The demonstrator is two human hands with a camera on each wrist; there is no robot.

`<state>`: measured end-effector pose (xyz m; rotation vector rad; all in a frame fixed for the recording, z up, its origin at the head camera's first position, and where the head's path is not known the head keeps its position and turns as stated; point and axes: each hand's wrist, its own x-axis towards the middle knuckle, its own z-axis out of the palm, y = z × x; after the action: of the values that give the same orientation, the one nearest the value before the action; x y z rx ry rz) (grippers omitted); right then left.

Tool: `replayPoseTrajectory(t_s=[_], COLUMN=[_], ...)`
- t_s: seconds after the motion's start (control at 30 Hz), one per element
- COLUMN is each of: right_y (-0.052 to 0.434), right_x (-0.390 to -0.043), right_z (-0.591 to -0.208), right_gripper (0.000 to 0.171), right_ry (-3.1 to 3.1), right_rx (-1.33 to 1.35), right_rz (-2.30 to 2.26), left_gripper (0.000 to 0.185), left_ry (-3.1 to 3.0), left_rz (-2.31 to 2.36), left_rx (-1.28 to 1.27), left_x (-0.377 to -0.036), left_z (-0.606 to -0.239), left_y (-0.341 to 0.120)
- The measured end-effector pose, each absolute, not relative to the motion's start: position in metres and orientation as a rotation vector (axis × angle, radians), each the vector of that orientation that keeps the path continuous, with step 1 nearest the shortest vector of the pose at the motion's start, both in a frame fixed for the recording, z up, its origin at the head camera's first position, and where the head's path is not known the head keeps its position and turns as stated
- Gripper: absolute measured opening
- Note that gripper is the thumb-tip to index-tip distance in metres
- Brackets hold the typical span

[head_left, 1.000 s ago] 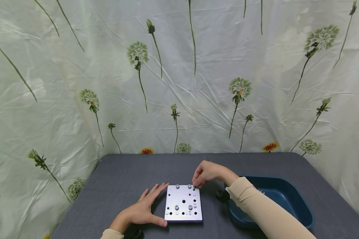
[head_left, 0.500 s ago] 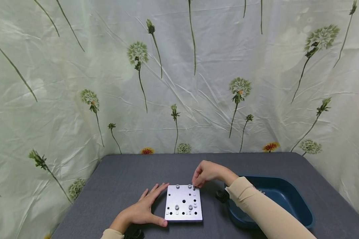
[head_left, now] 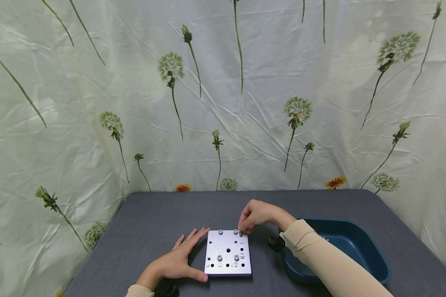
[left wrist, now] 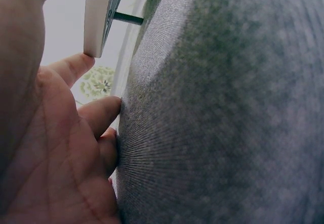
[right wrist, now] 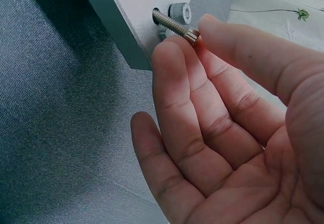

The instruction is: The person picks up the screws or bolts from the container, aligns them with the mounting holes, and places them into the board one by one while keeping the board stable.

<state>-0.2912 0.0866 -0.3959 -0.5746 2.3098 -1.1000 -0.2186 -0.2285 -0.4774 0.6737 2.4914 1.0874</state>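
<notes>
A silver metal plate (head_left: 228, 247) with holes and several socket-head screws (head_left: 219, 258) is in the middle of the head view. My left hand (head_left: 178, 258) lies along its left side, fingers spread, with the thumb at the near corner and a fingertip at the far one. Screw shanks (left wrist: 129, 18) stick out of the plate's underside in the left wrist view. At the far right corner my right hand (head_left: 256, 216) pinches a machine screw (right wrist: 174, 25) by its head, between thumb and fingertips. The screw's tip sits at a hole, tilted in the right wrist view.
A dark blue tray (head_left: 384, 264) stands on the right under my right forearm, with small metal parts (head_left: 324, 238) partly hidden by the sleeve. Grey cloth (head_left: 152, 218) covers the table. A flower-print curtain (head_left: 260, 123) hangs behind it.
My right fingertips have shifted very slightly at the screw. The plate and my left hand look unchanged.
</notes>
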Motion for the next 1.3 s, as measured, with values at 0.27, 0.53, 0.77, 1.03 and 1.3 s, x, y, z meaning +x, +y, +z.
replayPoseTrajectory(t_s=[0.27,0.53,0.77,1.03,1.3], right_y=[0.0878,0.0864,0.0834,0.0837,0.0883], right_x=[-0.2905,-0.2894,-0.2883,-0.2872,-0.2881], right_z=[-0.3947,-0.3945,-0.3947,-0.3937,-0.3939], right_gripper=[0.008,0.010,0.009,0.008,0.008], right_ry=[2.299,2.287,2.300,2.309,2.317], right_rx=[-0.580,-0.589,-0.596,-0.599,-0.591], right_rz=[-1.106,-1.109,-1.084,-1.074,-1.079], left_gripper=[0.123,0.122,0.120,0.120,0.119], left_ry=[2.494,2.487,2.483,2.487,2.482], left_rz=[1.078,1.089,1.091,1.085,1.092], left_rx=[0.677,0.682,0.688,0.680,0.677], left_x=[-0.2199,-0.2192,-0.2167,-0.2167,-0.2187], left_z=[-0.4776,-0.4764,-0.4782,-0.4781,-0.4789], left_y=[-0.2277,-0.2286,-0.2315,-0.2310,-0.2296])
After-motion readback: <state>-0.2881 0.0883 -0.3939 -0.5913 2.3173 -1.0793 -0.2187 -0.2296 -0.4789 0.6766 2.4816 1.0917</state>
